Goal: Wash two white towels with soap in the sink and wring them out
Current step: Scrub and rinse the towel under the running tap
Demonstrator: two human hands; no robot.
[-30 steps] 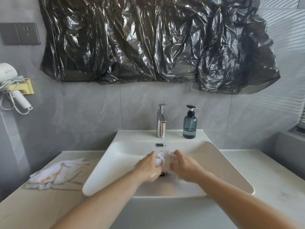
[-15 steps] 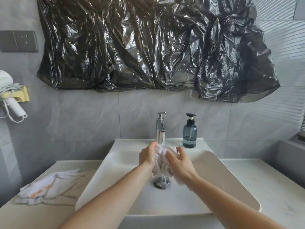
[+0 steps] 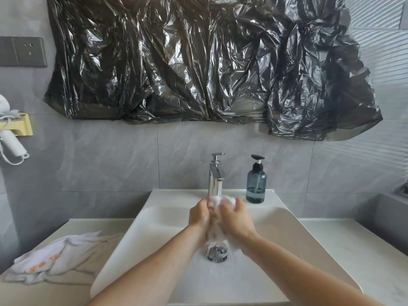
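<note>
A wet white towel (image 3: 215, 200) is bunched between both hands, held above the drain (image 3: 217, 253) of the white sink (image 3: 154, 235). My left hand (image 3: 198, 214) grips its left side and my right hand (image 3: 236, 217) grips its right side, fingers curled round the cloth. Most of the towel is hidden between my palms; a strip hangs down toward the drain. A second white towel (image 3: 55, 259) with orange lettering lies crumpled on the counter left of the sink. The chrome tap (image 3: 216, 175) stands just behind my hands, and a blue-grey soap pump bottle (image 3: 256, 184) sits to its right.
A pale stone counter (image 3: 353, 250) runs on both sides of the sink. Black plastic sheeting (image 3: 209, 62) covers the wall above. A white hair dryer (image 3: 11, 140) hangs in a yellow holder at the far left, below a grey socket plate (image 3: 24, 51).
Both hands have lifted the bunched towel from the sink bottom over the drain up to just below the tap spout, still gripping it together.
</note>
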